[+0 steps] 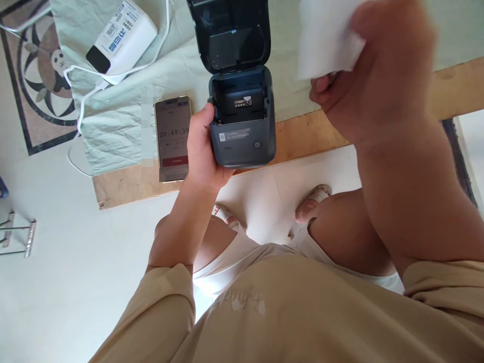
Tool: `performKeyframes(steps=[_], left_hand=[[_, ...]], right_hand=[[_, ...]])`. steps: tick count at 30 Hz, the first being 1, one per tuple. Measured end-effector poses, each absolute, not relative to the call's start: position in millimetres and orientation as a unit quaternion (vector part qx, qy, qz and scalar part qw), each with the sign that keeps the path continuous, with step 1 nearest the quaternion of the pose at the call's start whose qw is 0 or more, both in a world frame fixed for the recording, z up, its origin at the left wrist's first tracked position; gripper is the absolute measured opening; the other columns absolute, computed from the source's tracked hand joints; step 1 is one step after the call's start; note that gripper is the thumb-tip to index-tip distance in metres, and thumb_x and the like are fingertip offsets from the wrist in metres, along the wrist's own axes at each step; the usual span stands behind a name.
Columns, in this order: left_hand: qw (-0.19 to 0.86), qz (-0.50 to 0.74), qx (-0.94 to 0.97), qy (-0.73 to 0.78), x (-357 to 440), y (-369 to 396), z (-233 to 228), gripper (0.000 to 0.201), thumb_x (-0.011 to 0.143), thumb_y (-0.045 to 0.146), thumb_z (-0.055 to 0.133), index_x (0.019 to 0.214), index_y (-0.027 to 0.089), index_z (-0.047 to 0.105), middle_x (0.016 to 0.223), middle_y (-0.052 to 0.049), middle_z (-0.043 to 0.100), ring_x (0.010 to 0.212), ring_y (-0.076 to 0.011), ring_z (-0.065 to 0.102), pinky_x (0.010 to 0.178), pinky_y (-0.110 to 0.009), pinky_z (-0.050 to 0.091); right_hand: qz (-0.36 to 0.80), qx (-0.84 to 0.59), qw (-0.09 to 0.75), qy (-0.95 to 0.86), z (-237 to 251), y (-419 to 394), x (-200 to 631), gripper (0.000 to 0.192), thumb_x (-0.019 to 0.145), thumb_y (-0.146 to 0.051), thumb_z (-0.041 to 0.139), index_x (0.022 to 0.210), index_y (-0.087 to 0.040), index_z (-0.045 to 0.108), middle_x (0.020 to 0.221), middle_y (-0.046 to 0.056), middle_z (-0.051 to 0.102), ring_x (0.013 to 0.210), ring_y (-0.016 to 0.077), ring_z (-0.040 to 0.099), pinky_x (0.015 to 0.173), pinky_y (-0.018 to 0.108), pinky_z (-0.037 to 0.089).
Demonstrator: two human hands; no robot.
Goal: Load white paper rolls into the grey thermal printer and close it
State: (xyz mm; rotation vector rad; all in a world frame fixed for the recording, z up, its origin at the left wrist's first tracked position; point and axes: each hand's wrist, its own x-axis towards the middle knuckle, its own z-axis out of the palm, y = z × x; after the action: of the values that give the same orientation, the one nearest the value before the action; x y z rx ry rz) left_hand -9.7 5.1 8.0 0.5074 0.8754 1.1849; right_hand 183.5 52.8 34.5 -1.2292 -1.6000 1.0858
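My left hand (206, 151) grips a dark label printer (242, 143) by its left side and underside, over the table's front edge. The printer's lid (234, 35) stands raised, and its inner bay shows a small white label but no roll. Up to the right, my right hand (381, 75) is closed on a white paper roll (325, 38), blurred and partly cut off by the top of the view. The roll is apart from the printer. Some of the right fingers are hidden behind the paper.
A phone (173, 141) with a running timer lies left of the printer. Beyond it, a white device (123, 38) with a printed label and a white cable (81, 106) rest on the pale green cloth (113, 121). The table's wooden edge (128, 186) runs below.
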Motion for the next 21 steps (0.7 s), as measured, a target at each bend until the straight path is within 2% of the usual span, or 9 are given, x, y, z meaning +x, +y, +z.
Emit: performKeyframes(steps=[2,4,6,8,9,13,15,18,21], left_hand=[[0.715,0.533,0.236,0.386,-10.8,5.4,8.3,0.036,0.092,0.049,0.044,0.089,0.022,0.067,0.107,-0.007,0.073,0.128,-0.0310,0.057,0.099,-0.040,0.055],[0.721,0.531,0.242,0.374,-11.5,5.6,8.0,0.036,0.092,0.047,0.043,0.089,0.022,0.068,0.110,-0.006,0.073,0.128,-0.0309,0.057,0.101,-0.039,0.054],[0.725,0.527,0.249,0.368,-11.8,5.4,8.0,0.036,0.093,0.045,0.041,0.089,0.022,0.068,0.111,-0.005,0.073,0.129,-0.0309,0.056,0.102,-0.038,0.053],[0.723,0.530,0.255,0.363,-11.8,4.9,8.6,0.035,0.093,0.045,0.041,0.090,0.023,0.068,0.108,-0.005,0.073,0.129,-0.0318,0.056,0.102,-0.039,0.053],[0.725,0.529,0.257,0.359,-11.8,4.6,9.1,0.035,0.093,0.045,0.042,0.091,0.023,0.068,0.107,-0.004,0.073,0.128,-0.0323,0.056,0.101,-0.040,0.054],[0.732,0.522,0.261,0.351,-12.2,4.6,8.8,0.036,0.094,0.044,0.041,0.095,0.021,0.069,0.105,-0.005,0.074,0.129,-0.0322,0.055,0.100,-0.041,0.055],[0.726,0.528,0.260,0.356,-12.8,5.7,5.7,0.036,0.093,0.045,0.042,0.094,0.021,0.069,0.107,-0.006,0.074,0.128,-0.0319,0.056,0.101,-0.042,0.055],[0.723,0.533,0.265,0.350,-14.5,8.2,-2.2,0.037,0.089,0.049,0.045,0.094,0.021,0.070,0.110,-0.006,0.073,0.125,-0.0325,0.060,0.097,-0.045,0.057],[0.730,0.531,0.276,0.330,-16.7,10.1,-9.4,0.041,0.088,0.053,0.047,0.095,0.020,0.071,0.113,-0.006,0.072,0.122,-0.0326,0.062,0.094,-0.045,0.059]], right_hand=[[0.413,-0.506,0.456,-0.605,26.7,50.3,182.8,0.020,0.084,-0.039,0.047,0.100,-0.026,0.044,0.095,0.002,0.055,0.068,0.0129,0.057,0.052,0.028,0.046],[0.343,-0.525,0.430,-0.649,21.7,45.5,181.5,0.021,0.083,-0.039,0.055,0.095,-0.025,0.045,0.093,0.002,0.057,0.069,0.0141,0.057,0.062,0.033,0.052],[0.269,-0.532,0.373,-0.711,17.5,42.9,181.0,0.021,0.081,-0.038,0.061,0.090,-0.025,0.048,0.096,0.003,0.061,0.084,0.0193,0.060,0.081,0.039,0.053],[0.231,-0.532,0.338,-0.741,11.6,44.3,181.6,0.021,0.078,-0.034,0.066,0.091,-0.027,0.051,0.105,0.004,0.063,0.103,0.0247,0.059,0.093,0.043,0.048],[0.216,-0.536,0.318,-0.752,8.2,46.0,182.2,0.022,0.078,-0.032,0.066,0.094,-0.028,0.052,0.109,0.004,0.064,0.106,0.0259,0.058,0.094,0.044,0.047],[0.172,-0.556,0.283,-0.762,2.5,48.6,185.8,0.042,0.073,-0.026,0.068,0.112,-0.028,0.053,0.100,0.003,0.068,0.092,0.0241,0.063,0.087,0.042,0.051],[0.148,-0.537,0.318,-0.767,10.2,45.5,190.9,0.046,0.075,-0.027,0.066,0.119,-0.023,0.053,0.108,0.005,0.068,0.099,0.0216,0.064,0.092,0.038,0.051],[0.035,-0.526,0.370,-0.765,25.3,43.5,204.3,0.042,0.085,-0.031,0.053,0.124,-0.014,0.053,0.122,0.010,0.062,0.113,0.0201,0.060,0.098,0.035,0.048],[0.001,-0.602,0.350,-0.717,24.2,51.7,218.1,0.050,0.082,-0.026,0.057,0.128,-0.006,0.052,0.126,0.016,0.054,0.119,0.0235,0.053,0.105,0.039,0.044]])
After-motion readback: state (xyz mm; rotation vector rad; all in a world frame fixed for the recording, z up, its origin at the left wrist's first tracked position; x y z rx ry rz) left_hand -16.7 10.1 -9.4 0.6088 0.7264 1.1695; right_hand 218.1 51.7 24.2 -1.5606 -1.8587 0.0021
